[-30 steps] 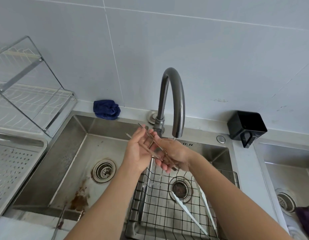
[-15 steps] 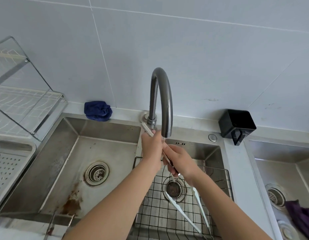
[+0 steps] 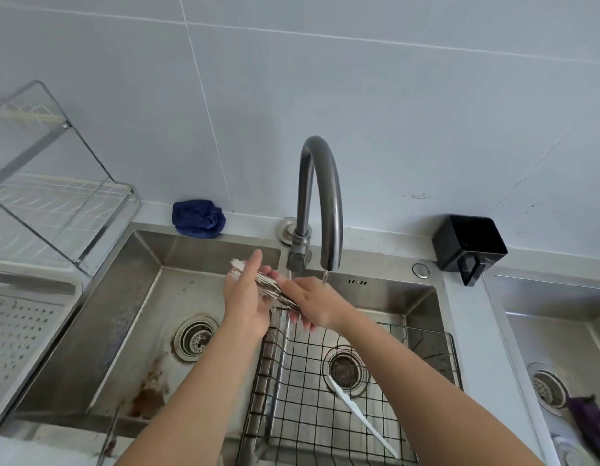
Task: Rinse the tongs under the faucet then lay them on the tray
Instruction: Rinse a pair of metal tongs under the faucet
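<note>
Metal tongs [image 3: 270,287], blurred by motion, lie slanted between my two hands just left of the dark curved faucet [image 3: 320,196]. My left hand [image 3: 246,302] cups their far end, fingers stretched along them. My right hand [image 3: 312,302] closes around their near end, below the spout, where a thin stream of water [image 3: 325,276] falls. The perforated tray [image 3: 19,334] sits at the far left, beside the sink.
A black wire basket [image 3: 423,334] sits in the right basin with white tongs [image 3: 359,415] lying in it. The left basin [image 3: 150,331] has a drain and rust stains. A dish rack [image 3: 56,196], blue cloth [image 3: 197,218] and black holder [image 3: 470,243] line the back.
My hands have dropped from the faucet base and shifted left; the tongs now lie slanted between both palms. Water now runs from the spout.
</note>
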